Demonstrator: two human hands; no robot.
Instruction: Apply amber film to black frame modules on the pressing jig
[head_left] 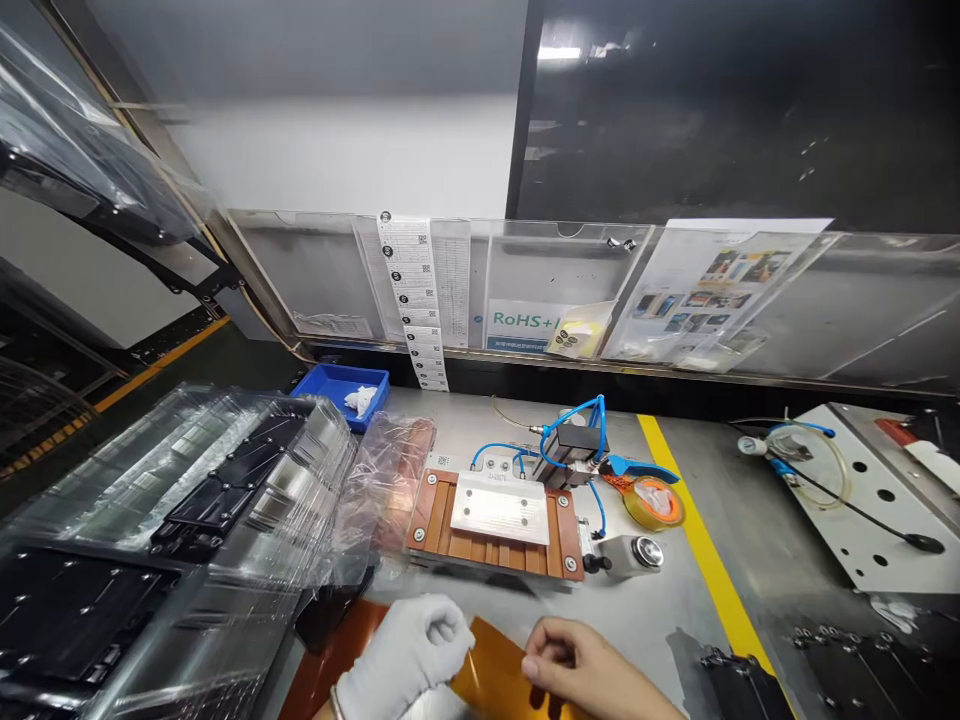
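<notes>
At the bottom centre, my left hand (412, 650), in a white glove, has thumb and fingers pinched together at the edge of a glossy amber film sheet (491, 668). My right hand (589, 668) is bare, its fingers curled and its thumb closed on the sheet's other side. The lower part of the film runs out of view. Left of the glove lies a darker red-brown sheet (334, 660). Just beyond both hands stands a brown fixture (442, 500) topped by a white plate (500, 508) with several screws.
Clear plastic trays (277, 520) with black parts fill the left side. A blue bin (337, 382) sits behind them. Blue air hoses (602, 430), a tape roll (652, 502) and a silver-topped bottle (634, 556) stand right of the fixture. Black parts (750, 690) lie at lower right.
</notes>
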